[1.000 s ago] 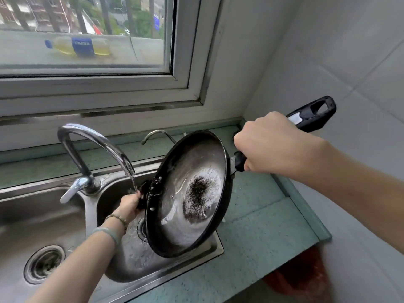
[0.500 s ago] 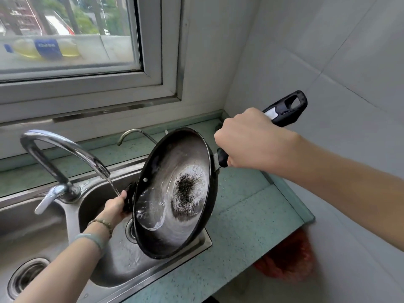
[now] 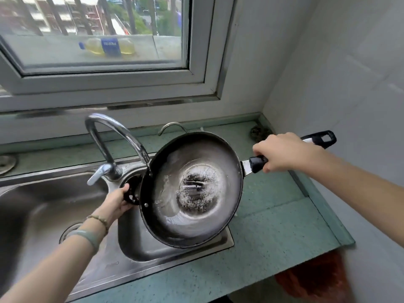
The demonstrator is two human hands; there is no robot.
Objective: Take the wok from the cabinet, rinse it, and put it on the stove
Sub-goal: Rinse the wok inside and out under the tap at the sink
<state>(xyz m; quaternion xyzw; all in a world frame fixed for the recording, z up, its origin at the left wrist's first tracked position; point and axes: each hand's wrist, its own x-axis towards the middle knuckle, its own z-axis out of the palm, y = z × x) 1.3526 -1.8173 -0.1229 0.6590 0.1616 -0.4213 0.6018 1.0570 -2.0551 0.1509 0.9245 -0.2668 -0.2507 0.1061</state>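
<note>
- The round dark metal wok (image 3: pixel 203 217), its worn grey inside carrying a black scorched patch in the middle, is held in the air over the right basin of the stainless steel double sink (image 3: pixel 175 262). It is tilted a little toward the camera.
- The right hand (image 3: pixel 284 152) is wrapped in a full fist round the wok's long black plastic handle (image 3: pixel 258 164), whose looped end sticks out past the knuckles.
- The left hand (image 3: pixel 115 202) grips the small black helper handle (image 3: pixel 131 191) on the opposite rim, with the thumb on top.
- The curved chrome tap (image 3: pixel 113 136) ends right at the wok's left rim. A thin stream seems to run in, and water lies glinting in the bowl.
- Progress, as I judge it: the wok is out of the cabinet and the rinse is under way. Tipping the water out and carrying it to the stove remain, and no stove is in view.
- A speckled green countertop (image 3: pixel 273 228) surrounds the sink.
- Outside the window lies a clear bottle of yellow liquid (image 3: pixel 126 46). It has a blue label, but its white writing is too blurred to read.
</note>
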